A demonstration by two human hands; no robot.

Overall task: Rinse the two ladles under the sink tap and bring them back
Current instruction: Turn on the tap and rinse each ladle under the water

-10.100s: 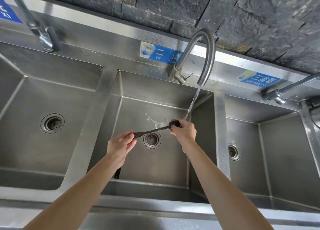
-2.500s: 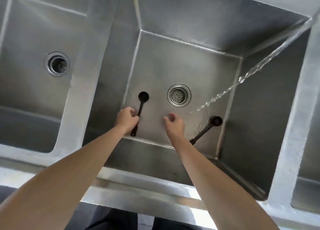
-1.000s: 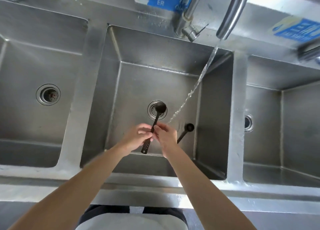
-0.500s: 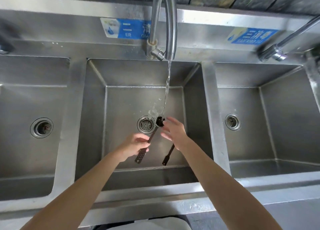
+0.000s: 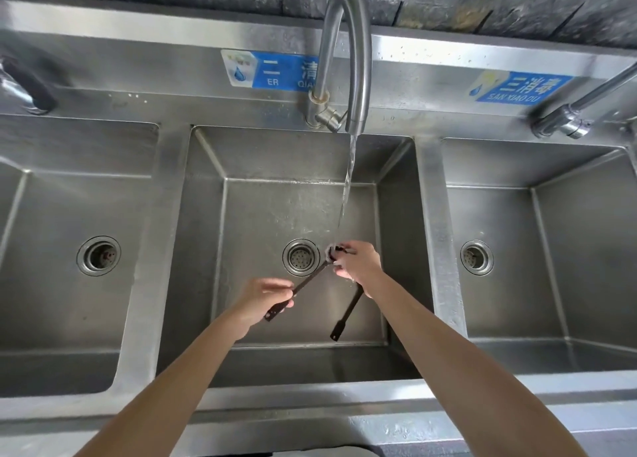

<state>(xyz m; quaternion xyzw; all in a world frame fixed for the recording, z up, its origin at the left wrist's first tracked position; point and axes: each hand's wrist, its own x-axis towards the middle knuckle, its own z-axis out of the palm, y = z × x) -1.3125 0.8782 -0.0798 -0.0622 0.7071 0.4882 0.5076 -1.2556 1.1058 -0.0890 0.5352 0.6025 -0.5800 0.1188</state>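
My left hand (image 5: 267, 298) grips the handle end of a black ladle (image 5: 310, 279) over the middle basin (image 5: 262, 201). The ladle slants up to the right, and its small bowl sits in the water stream (image 5: 346, 194) from the curved tap (image 5: 360, 53). My right hand (image 5: 360, 263) curls its fingers around that bowl. The second black ladle (image 5: 346, 313) lies on the basin floor below my right wrist. Only its handle shows; its bowl is hidden by my hand.
The round drain (image 5: 301, 257) lies just left of the ladle's bowl. A left basin (image 5: 69, 215) and a right basin (image 5: 551, 236) flank the middle one, each with its own drain. A second tap (image 5: 565, 122) stands at the back right. The steel front rim (image 5: 310, 412) runs below my arms.
My right hand has gone from spread beside the ladle's bowl to curled on it under the stream. The left hand has kept its hold on the handle.
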